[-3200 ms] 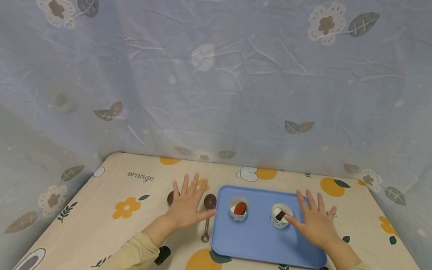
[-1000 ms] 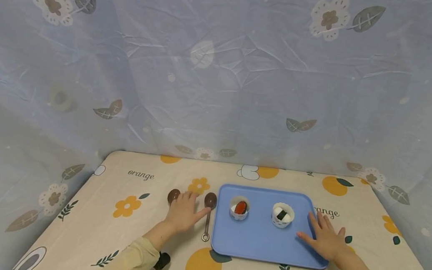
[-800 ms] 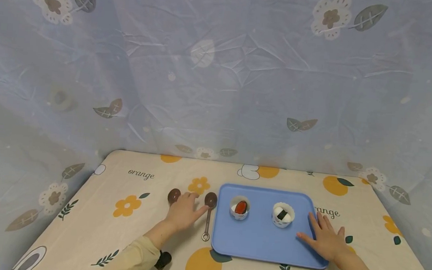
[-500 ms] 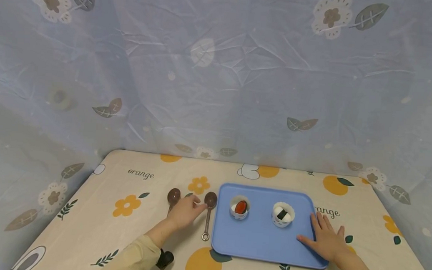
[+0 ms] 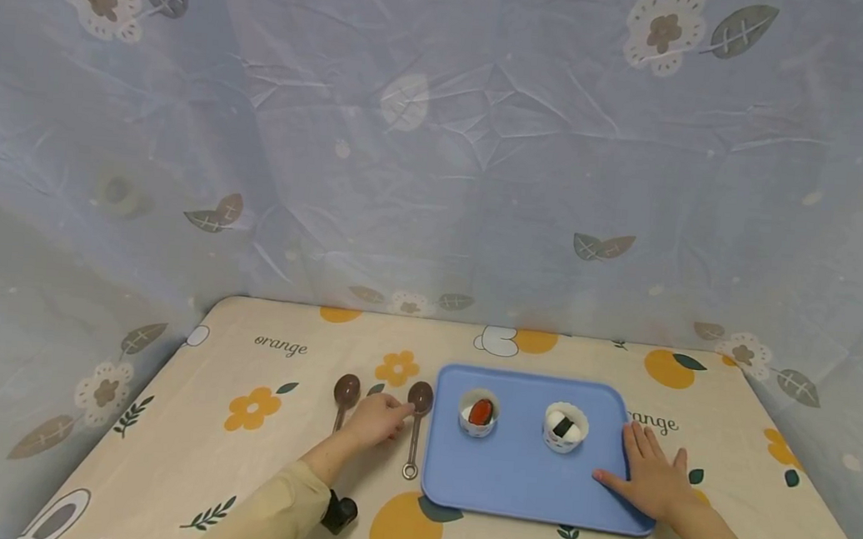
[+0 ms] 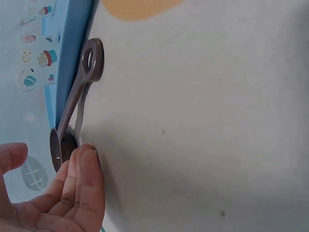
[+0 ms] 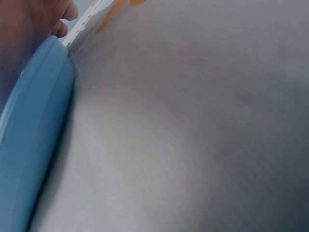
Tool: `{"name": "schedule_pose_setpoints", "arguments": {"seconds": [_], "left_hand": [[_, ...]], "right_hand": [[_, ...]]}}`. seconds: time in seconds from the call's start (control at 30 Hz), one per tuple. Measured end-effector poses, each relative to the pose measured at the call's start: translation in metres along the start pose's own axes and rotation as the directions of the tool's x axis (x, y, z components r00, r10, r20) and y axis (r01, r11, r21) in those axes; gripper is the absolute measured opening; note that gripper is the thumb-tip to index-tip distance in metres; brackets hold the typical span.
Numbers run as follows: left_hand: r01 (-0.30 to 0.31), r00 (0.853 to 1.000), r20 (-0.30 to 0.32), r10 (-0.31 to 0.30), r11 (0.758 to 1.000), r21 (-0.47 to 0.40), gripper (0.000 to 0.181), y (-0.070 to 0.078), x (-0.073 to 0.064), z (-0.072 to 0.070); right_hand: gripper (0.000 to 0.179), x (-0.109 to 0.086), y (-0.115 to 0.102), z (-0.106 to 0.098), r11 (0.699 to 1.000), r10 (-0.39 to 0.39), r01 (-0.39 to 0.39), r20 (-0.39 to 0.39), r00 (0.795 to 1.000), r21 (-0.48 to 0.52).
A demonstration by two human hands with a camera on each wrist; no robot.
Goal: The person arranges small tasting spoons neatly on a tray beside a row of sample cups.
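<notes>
My left hand is at the bowl of the right-hand brown spoon, beside the tray. In the left wrist view its fingers lie against or very near the bowl of that spoon, with the thumb held apart on the other side; contact is unclear. A second brown spoon lies to the left, its handle partly hidden by the hand. My right hand rests with spread fingers on the right rim of the blue tray. The right wrist view shows only part of that hand, over the tray's edge.
Two small patterned cups stand on the tray: the left cup holds a red-topped piece, the right cup a white piece with a black band. A patterned cloth covers the table, and a blue-grey curtain hangs behind.
Both hands have come down from above the table. The left hand has turned and moved right to the right-hand spoon's bowl, uncovering more of the other spoon. The right hand settled on the tray's edge.
</notes>
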State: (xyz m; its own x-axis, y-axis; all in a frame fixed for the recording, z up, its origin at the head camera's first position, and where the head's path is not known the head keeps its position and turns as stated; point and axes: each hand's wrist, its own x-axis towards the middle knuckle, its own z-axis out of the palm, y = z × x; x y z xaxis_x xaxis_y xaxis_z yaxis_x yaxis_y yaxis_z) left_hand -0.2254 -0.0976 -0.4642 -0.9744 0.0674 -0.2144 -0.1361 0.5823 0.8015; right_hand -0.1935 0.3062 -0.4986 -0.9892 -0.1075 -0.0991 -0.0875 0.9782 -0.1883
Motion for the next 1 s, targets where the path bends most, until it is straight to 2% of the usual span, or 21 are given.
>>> {"name": "schedule_pose_setpoints", "arguments": {"seconds": [0.27,0.3,0.43,0.73,1.0], "left_hand": [[0.039,0.999,0.021,-0.038,0.999,-0.035,0.031,-0.001,0.006,0.006],[0.061,0.998,0.019,-0.061,0.998,-0.031,0.029,0.001,0.006,0.007],[0.064,0.998,0.024,-0.063,0.997,-0.035,0.025,0.001,0.008,0.012],[0.023,1.000,0.018,-0.023,1.000,-0.013,0.016,0.000,0.010,0.017],[0.065,0.997,0.046,-0.061,0.993,-0.099,0.013,0.000,0.013,0.017]], "right_hand": [[0.106,0.000,0.000,0.001,1.000,0.000,0.000,-0.010,1.000,-0.005],[0.106,0.000,0.000,0.001,1.000,0.002,-0.002,-0.010,1.000,-0.007],[0.107,0.000,-0.001,0.000,1.000,0.005,-0.005,-0.008,1.000,-0.012],[0.105,-0.001,-0.001,0.000,1.000,-0.003,0.003,-0.009,1.000,0.008],[0.107,0.001,0.001,0.001,1.000,0.005,-0.005,-0.010,1.000,-0.002]]}}
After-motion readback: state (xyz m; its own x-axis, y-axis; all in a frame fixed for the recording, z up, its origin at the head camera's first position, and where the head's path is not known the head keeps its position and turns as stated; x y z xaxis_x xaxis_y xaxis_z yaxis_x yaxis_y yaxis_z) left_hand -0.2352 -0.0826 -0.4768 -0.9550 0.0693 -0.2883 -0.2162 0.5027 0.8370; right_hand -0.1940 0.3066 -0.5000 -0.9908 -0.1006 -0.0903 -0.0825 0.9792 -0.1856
